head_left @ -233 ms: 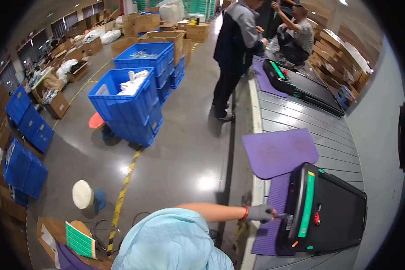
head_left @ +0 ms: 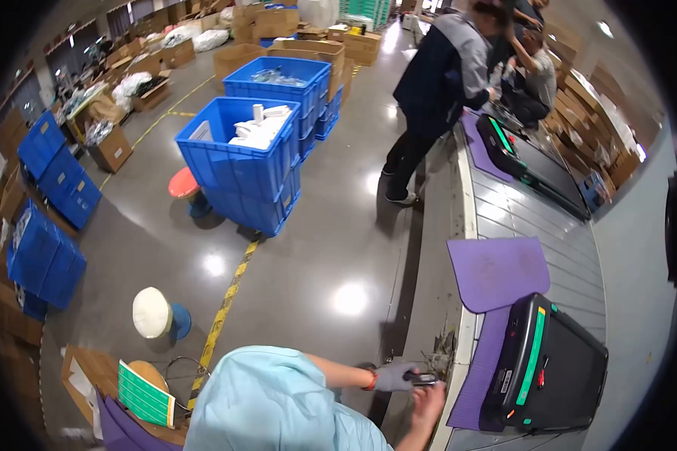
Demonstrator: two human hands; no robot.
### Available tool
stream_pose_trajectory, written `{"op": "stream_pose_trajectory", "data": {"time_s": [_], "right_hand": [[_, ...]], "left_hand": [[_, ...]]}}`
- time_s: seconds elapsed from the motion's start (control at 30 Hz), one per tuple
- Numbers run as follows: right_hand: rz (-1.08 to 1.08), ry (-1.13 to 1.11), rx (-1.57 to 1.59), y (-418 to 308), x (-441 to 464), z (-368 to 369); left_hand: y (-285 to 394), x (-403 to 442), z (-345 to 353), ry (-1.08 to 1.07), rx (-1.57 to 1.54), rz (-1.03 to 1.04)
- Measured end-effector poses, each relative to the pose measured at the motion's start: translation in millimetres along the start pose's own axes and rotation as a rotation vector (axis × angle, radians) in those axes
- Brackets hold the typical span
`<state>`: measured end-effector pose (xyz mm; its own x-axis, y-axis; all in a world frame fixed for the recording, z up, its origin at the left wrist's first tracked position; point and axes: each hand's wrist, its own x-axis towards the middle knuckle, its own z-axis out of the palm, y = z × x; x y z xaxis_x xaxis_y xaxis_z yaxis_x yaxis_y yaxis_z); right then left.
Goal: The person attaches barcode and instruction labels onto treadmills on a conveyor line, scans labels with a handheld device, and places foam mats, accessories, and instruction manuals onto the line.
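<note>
My left hand [head_left: 391, 377], in a grey glove with a red band at the wrist, is closed on a small dark tool [head_left: 424, 379] with a shiny part. Bare fingers of my right hand [head_left: 427, 404] close round the tool's other side. Both hands meet over the near edge of the slatted line. Right of them lies a black machine [head_left: 572, 370] with a green strip, on a ribbed purple mat [head_left: 483, 368]. A small red item [head_left: 541, 377] rests on the machine. Another purple mat [head_left: 500, 272] lies just beyond.
Farther up the line [head_left: 508, 207] is a second black machine [head_left: 545, 161]. A person in a dark jacket [head_left: 436, 83] stands beside it; another crouches [head_left: 530, 83] behind. Stacked blue crates [head_left: 241, 177], a red stool [head_left: 184, 183] and a cream stool [head_left: 152, 313] stand left.
My left hand has drawn back from the machine toward me with the tool. My right hand has come into view and met it. The whole view has shifted.
</note>
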<state>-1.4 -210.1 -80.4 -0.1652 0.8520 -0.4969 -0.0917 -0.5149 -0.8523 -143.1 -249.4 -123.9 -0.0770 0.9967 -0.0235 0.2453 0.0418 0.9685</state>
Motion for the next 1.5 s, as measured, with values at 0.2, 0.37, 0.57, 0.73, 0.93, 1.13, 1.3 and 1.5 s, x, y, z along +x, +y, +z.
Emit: {"op": "stream_pose_trajectory", "data": {"time_s": [0.2,0.37,0.57,0.73,0.93,1.13,1.3,1.5], "right_hand": [[0.091,-0.223,-0.075,50.2,-14.0,108.1],[0.506,-0.205,0.093,52.8,-6.8,201.9],[0.774,-0.557,-0.001,78.8,65.1,330.2],[0.694,-0.655,-0.049,55.5,110.0,457.1],[0.739,-0.652,-0.077,61.5,155.7,566.3],[0.681,-0.618,-0.074,47.4,204.0,644.2],[0.535,-0.581,-0.042,23.8,226.9,678.4],[0.437,-0.309,0.037,37.4,220.1,643.0]], "left_hand": [[1.8,-78.9,-122.7,-0.127,-0.382,-0.215],[-38.3,-87.4,-237.5,0.158,-0.273,-0.346],[-87.1,-119.0,-418.7,0.689,0.054,-0.347],[-126.7,-151.1,-531.4,1.072,-0.090,-0.413],[-155.3,-134.2,-621.9,1.135,-0.266,-0.363],[-186.0,-80.5,-720.4,1.227,-0.626,-0.250],[-211.6,-59.3,-820.6,1.280,-0.656,-0.294],[-336.3,-73.9,-949.4,1.498,-0.682,-0.555]]}}
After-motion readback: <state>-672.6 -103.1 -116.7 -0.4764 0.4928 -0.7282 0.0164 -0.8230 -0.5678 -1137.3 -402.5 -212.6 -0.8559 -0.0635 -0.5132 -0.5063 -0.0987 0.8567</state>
